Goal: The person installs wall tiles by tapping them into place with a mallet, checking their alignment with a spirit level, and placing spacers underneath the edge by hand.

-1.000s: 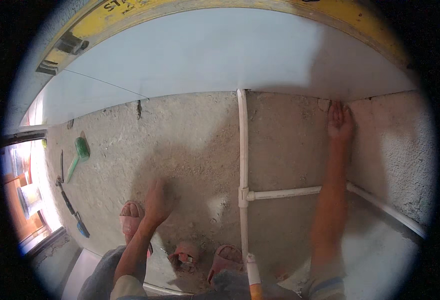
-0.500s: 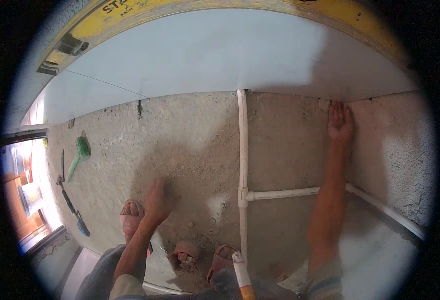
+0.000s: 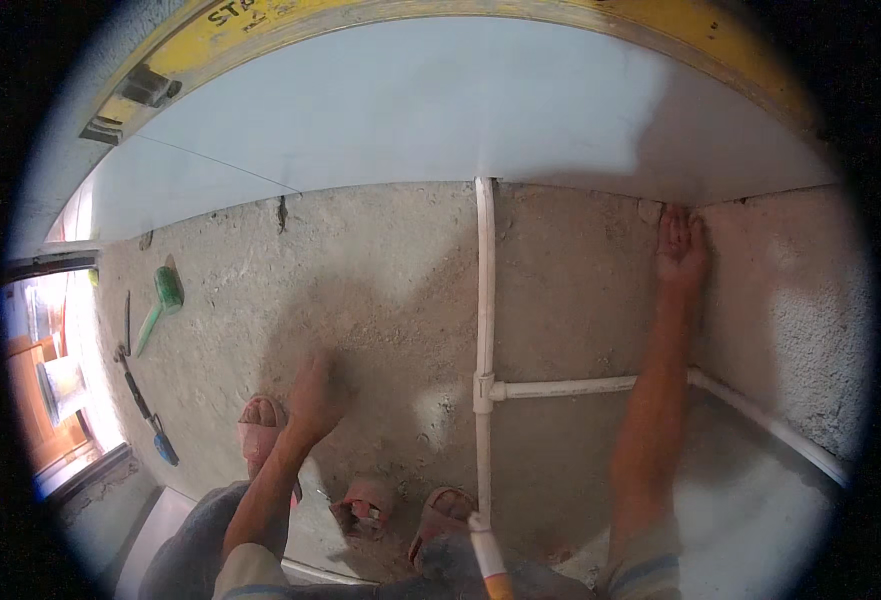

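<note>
My right hand (image 3: 682, 243) reaches into the right corner, palm side showing, with its straightened fingers at the bottom edge of a large white panel (image 3: 390, 110). The fingertips touch that edge or lie just under it. A small pale chip (image 3: 648, 210) sits beside them. Over the rough grey floor (image 3: 390, 240), near my left foot, hangs my left hand (image 3: 317, 398). Its fingers are dark and partly blurred, so their closing is unclear, and no held thing shows. A yellow spirit level (image 3: 440, 12) runs along the top of the panel.
White pipes (image 3: 483, 300) cross the floor and meet at a tee. On the left lie a green mallet (image 3: 167, 290) and a dark tool with a blue end (image 3: 163, 445). A thin string (image 3: 210, 162) crosses the panel. Pink sandals (image 3: 260, 440) and a cigarette (image 3: 488, 560) appear low down.
The view has shifted slightly. Both hands stay in nearly the same places, the right one still at the panel's bottom edge.
</note>
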`<state>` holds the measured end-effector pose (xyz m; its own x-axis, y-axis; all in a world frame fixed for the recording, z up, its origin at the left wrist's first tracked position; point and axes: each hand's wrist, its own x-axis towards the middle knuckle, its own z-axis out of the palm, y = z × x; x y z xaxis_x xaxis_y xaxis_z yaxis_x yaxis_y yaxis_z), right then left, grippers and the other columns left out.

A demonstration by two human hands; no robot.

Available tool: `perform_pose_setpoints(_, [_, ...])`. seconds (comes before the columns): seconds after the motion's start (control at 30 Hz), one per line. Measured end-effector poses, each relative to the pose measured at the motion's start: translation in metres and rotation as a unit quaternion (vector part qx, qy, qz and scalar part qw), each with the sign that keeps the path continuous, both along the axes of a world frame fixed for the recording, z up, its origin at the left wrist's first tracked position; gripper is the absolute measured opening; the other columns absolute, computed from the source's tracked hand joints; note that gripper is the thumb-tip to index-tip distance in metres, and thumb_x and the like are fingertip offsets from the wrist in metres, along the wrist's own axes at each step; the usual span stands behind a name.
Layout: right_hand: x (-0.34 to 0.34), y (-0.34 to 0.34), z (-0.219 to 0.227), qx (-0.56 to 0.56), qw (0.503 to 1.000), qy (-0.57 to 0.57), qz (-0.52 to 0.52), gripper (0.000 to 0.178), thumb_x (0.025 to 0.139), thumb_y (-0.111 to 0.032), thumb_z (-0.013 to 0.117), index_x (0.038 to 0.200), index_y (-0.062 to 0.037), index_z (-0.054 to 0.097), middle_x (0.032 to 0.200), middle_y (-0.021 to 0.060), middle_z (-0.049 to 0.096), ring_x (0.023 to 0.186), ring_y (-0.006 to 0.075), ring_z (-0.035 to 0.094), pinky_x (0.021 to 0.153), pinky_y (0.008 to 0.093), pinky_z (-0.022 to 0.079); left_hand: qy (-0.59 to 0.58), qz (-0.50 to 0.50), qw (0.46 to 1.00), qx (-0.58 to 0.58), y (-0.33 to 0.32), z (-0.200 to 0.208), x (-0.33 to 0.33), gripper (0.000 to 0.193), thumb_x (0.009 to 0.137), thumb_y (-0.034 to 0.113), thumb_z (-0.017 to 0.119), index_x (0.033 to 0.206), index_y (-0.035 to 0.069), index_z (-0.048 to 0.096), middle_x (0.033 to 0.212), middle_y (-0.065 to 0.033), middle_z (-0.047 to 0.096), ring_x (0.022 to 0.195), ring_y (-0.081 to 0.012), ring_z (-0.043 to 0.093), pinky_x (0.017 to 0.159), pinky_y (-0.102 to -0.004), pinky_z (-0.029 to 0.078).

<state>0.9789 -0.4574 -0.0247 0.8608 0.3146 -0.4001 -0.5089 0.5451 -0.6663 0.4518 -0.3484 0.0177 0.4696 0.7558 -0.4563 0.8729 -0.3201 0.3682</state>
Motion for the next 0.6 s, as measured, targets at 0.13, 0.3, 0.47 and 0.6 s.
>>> perform_pose_setpoints(0.13, [-0.003,0.001,0.003,0.0,1.0,0.0,-0.003,0.043,0.096,-0.013,0.044,0.133,0.0064,0.035,0.135,0.0226,0.041,0.125,0.0361,0.043,0.108,0.0441,0.035,0.017,-0.002,0.999,-0.031,0.005,0.014,0.021,0.038,0.078,0.02,0.066,0.109,0.005,0.052,0.102,-0.0208,0.055,0.093,-0.0428,0.054,0.079,-0.0476,0.045])
perform_pose_setpoints(0.3, [-0.003,0.001,0.002,-0.003,1.0,0.004,-0.011,0.046,0.097,-0.013,0.043,0.136,0.0067,0.03,0.136,0.0233,0.04,0.124,0.0367,0.043,0.107,0.0442,0.036,-0.089,-0.049,0.995,0.022,-0.003,0.023,0.085,0.031,0.08,0.013,0.064,0.107,0.003,0.054,0.103,-0.0198,0.056,0.099,-0.0397,0.054,0.084,-0.0448,0.045])
perform_pose_setpoints(0.47, [-0.001,-0.001,-0.001,-0.006,1.0,-0.009,-0.006,0.049,0.097,-0.013,0.043,0.139,0.0055,0.025,0.137,0.0232,0.038,0.126,0.0365,0.042,0.108,0.0437,0.035,-0.17,-0.097,0.98,0.024,-0.025,0.019,0.155,0.03,0.082,0.014,0.063,0.108,0.001,0.054,0.103,-0.0203,0.055,0.095,-0.0389,0.054,0.082,-0.0455,0.046])
perform_pose_setpoints(0.6, [0.0,-0.003,-0.006,0.047,0.999,-0.001,-0.007,0.049,0.097,-0.013,0.043,0.139,0.0053,0.025,0.138,0.0236,0.038,0.126,0.036,0.042,0.109,0.0434,0.034,-0.229,-0.072,0.97,0.044,-0.037,0.009,0.167,0.031,0.08,0.013,0.064,0.104,-0.002,0.052,0.101,-0.0198,0.053,0.093,-0.0381,0.053,0.08,-0.045,0.045])
